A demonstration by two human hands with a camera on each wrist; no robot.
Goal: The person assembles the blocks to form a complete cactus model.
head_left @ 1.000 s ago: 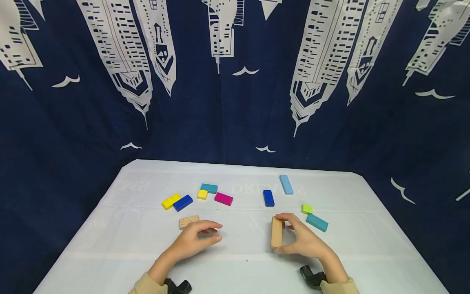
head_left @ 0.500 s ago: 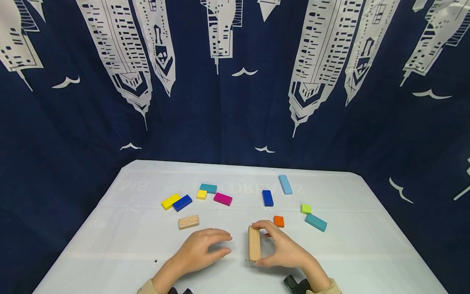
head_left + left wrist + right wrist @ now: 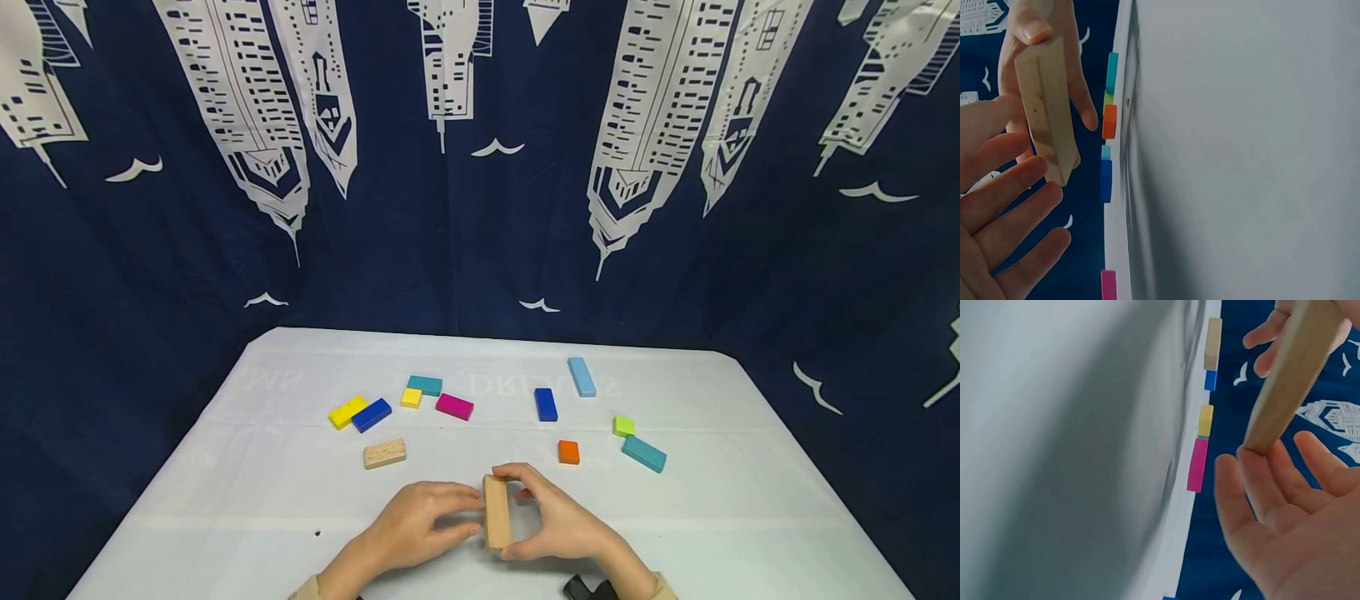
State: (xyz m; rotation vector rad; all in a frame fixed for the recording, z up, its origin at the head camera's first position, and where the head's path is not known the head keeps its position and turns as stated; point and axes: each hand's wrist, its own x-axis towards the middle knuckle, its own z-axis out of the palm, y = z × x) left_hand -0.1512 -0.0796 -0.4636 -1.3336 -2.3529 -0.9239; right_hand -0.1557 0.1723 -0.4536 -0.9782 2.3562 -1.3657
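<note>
My right hand [image 3: 562, 518] pinches a plain wooden block [image 3: 497, 512] by its two ends, thumb at the near end and a finger at the far one. In the right wrist view a fingertip meets the end of the block [image 3: 1291, 378], which is above the table. My left hand [image 3: 414, 521] has come up to the block's left side with fingers spread and slightly bent. Those fingertips lie very close to the wood in the left wrist view; whether they touch it I cannot tell. Another wooden block [image 3: 385, 454] lies flat beyond my left hand.
On the white table [image 3: 225, 500] lie an orange block [image 3: 568, 452], a magenta block [image 3: 454, 407], a dark blue block [image 3: 546, 405], a light blue block [image 3: 582, 377] and a lime block [image 3: 624, 426] beside a teal one [image 3: 643, 454]. Yellow and blue blocks sit at left.
The right hand has carried the wooden block leftward and nearer me, uncovering the orange block. The left hand has shifted right and nearer me, up to the held block, uncovering the other wooden block.
</note>
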